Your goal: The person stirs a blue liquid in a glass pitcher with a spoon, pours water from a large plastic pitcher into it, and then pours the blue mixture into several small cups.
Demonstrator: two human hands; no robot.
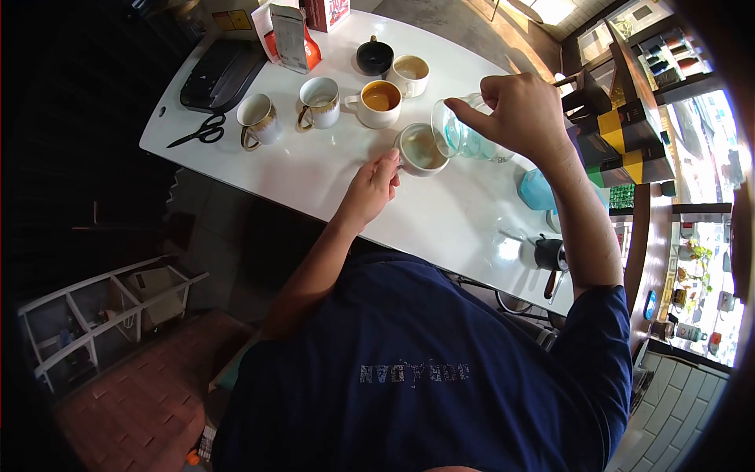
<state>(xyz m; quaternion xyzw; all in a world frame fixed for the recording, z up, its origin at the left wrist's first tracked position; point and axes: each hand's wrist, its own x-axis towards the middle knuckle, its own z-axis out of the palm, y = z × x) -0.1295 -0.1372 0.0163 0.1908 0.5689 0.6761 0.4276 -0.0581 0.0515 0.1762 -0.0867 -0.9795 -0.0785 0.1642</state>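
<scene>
My left hand (370,187) pinches the handle of a pale mug (425,153) that sits on the white table (314,177). Above and to the right, my right hand (519,118) is closed round a clear glass jug (465,143), tipped so that its mouth overlaps the mug's right rim in this view. Behind the pale mug stand a white mug with an orange-brown inside (379,102), a black cup (374,57) and a cream mug (409,76). Two white mugs with gold handles, the nearer one (259,122) and the farther one (319,102), are to the left.
Scissors (203,131) lie beside a black flat device (222,76) at the table's left end. A red and grey bag (292,43) stands at the back. Toward the right are a blue faceted object (536,189), a dark pot with a handle (550,253) and stacked dark boxes (625,145).
</scene>
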